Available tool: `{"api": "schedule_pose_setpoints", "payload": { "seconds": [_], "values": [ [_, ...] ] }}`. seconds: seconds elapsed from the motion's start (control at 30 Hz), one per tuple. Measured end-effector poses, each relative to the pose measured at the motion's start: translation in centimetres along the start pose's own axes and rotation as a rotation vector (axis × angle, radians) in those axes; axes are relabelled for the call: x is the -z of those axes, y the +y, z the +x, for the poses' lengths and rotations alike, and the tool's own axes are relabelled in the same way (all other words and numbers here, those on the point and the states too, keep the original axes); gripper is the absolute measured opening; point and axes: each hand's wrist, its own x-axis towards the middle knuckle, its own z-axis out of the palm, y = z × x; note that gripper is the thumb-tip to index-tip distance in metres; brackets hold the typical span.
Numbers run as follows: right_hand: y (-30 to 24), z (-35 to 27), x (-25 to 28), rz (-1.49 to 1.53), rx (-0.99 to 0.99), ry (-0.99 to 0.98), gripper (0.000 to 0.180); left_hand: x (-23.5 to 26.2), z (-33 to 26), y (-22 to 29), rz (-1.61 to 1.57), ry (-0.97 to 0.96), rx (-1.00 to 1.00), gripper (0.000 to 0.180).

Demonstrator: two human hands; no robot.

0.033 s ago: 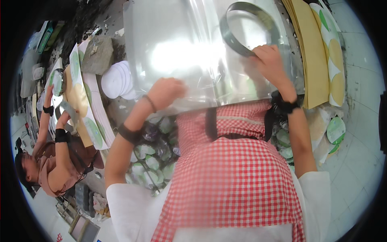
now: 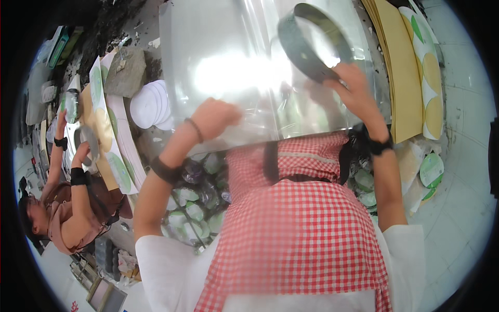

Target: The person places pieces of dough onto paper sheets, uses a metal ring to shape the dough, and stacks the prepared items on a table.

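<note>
A wide ring of dark metal band (image 2: 299, 44) is in my right hand (image 2: 356, 91), whose fingers close round its near right side. The ring is tilted and appears lifted above a stack of clear, shiny plastic sheets (image 2: 218, 47). My left hand (image 2: 218, 118) is closed over the near part of the sheets, left of their middle. Its fingertips are blurred, so anything pinched in them cannot be made out.
White round discs (image 2: 148, 106) and a grey stone block (image 2: 125, 73) lie left of the sheets. Brown card sheets (image 2: 403, 99) stand at the right. Clear packages with green labels (image 2: 195, 210) are below. At far left, a co-worker (image 2: 78, 213) holds another metal ring (image 2: 87, 143).
The metal ring has shifted a little left and tilted more, with my right hand turning it. My left hand has hardly moved. The co-worker's ring has turned.
</note>
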Motion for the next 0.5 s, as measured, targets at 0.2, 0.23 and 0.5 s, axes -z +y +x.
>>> {"api": "schedule_pose_setpoints", "payload": {
  "seconds": [0.2, 0.23, 0.5],
  "values": [
    [-7.9, 1.2, 3.9, 0.529, 0.466, -0.55, 0.007, 13.1, 3.7, 1.6, -0.429, 0.641, 0.005, 0.023],
    [-6.9, 1.0, 1.8, 0.331, 0.451, -0.463, 0.009, 14.9, 3.4, 3.2, -0.392, 0.656, 0.011, 0.028],
    [-8.4, 0.6, -8.3, 0.702, 0.198, -0.297, 0.035, 3.5, -1.9, 3.8, 0.258, 0.866, -0.308, 0.013]
  ]
}}
